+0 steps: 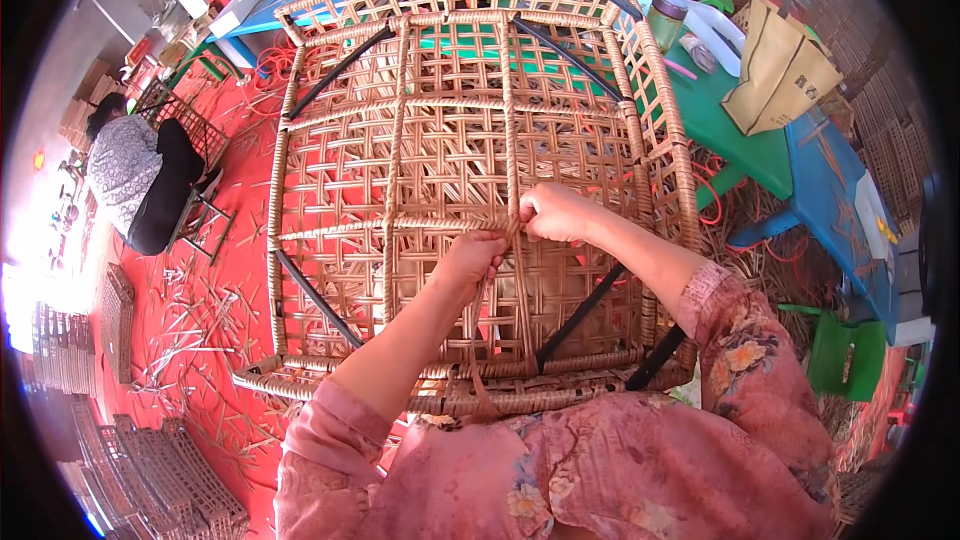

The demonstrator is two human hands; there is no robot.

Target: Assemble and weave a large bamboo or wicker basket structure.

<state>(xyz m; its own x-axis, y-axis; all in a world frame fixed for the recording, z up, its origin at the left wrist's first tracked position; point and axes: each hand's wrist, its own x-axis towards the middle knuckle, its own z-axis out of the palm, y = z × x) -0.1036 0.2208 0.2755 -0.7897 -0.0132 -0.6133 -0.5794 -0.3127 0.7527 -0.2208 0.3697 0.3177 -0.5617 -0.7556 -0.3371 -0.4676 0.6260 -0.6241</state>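
A large tan wicker basket (445,125) lies before me, its open-weave panel crossed by wrapped ribs and braced by black bars (580,318). At a crossing of two ribs, right of the panel's middle, both hands meet. My left hand (472,258) pinches a flat weaving strip (474,325), whose tail hangs down toward my lap. Just right of the same upright rib (508,140), my right hand (555,213) is closed, fingers curled against the weave. What it grips is hidden by the fingers.
A green table (745,155) at right holds a paper bag (780,70) and a jar (665,20). Blue tables (835,225) adjoin it. At left, a person (135,175) sits beside stacked wicker pieces (150,470). Strip scraps litter the red floor (225,310).
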